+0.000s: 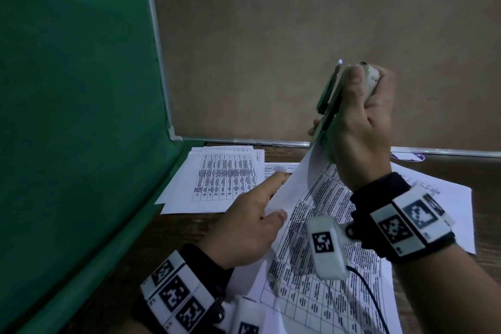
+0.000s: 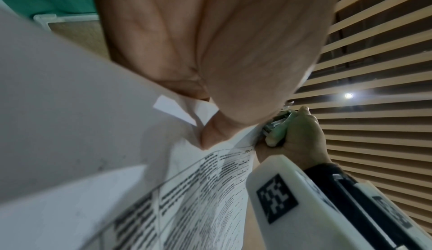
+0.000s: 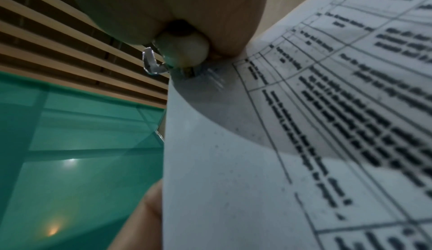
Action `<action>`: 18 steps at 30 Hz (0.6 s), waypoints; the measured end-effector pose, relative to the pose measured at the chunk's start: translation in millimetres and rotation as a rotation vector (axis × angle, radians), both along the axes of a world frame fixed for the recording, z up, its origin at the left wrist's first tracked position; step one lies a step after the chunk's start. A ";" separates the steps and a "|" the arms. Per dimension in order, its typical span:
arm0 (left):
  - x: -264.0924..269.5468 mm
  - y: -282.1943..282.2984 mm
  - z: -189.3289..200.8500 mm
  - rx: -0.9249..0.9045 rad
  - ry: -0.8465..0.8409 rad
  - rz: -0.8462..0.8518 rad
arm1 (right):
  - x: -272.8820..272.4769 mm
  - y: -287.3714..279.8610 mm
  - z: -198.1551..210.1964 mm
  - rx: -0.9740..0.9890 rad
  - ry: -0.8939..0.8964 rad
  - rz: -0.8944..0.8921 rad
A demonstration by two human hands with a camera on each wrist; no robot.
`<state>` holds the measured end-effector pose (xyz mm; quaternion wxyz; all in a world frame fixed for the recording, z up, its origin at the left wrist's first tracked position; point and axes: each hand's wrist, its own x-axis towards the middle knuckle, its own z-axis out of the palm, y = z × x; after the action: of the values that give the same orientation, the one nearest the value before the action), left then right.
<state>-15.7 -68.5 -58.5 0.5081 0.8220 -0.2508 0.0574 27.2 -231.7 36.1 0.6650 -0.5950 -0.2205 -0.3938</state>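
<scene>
My right hand [image 1: 360, 106] is raised above the table and grips a pale green stapler [image 1: 329, 100] that stands nearly upright. The stapler's mouth sits on the top corner of a set of printed table sheets [image 1: 320, 198], which hangs lifted from that corner. My left hand [image 1: 267, 199] pinches the sheets' left edge between thumb and fingers, lower down. In the left wrist view the stapler [image 2: 278, 128] shows clamped at the paper [image 2: 198, 189] corner. The right wrist view shows the stapler's end [image 3: 184, 51] against the sheet [image 3: 304, 124].
A stack of printed sheets [image 1: 225, 179] lies at the back left of the wooden table [image 1: 184, 228]. More sheets [image 1: 439, 198] lie to the right. A green panel [image 1: 81, 89] walls the left side, a brown partition [image 1: 298, 35] the back.
</scene>
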 end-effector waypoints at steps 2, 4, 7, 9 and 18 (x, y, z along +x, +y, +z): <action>0.1 0.0 0.4 -0.004 0.005 -0.001 | 0.3 1.3 -0.7 -0.009 -0.009 -0.047; -1.3 -0.9 2.1 -0.005 0.024 0.001 | -0.3 2.2 -0.5 -0.004 -0.025 -0.111; -1.1 -1.9 1.1 0.020 0.041 -0.004 | 0.6 2.6 0.2 0.010 -0.073 -0.151; 0.1 -1.9 -0.1 0.018 0.049 0.004 | 0.1 2.5 0.8 -0.014 -0.072 -0.138; 21.3 25.6 0.5 -0.184 0.122 0.292 | 9.9 -50.3 -9.7 0.364 0.213 -0.013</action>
<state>5.6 -42.9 -58.1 0.5819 0.8015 -0.0914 0.1033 37.1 -281.9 26.4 0.7784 -0.5049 -0.0702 -0.3663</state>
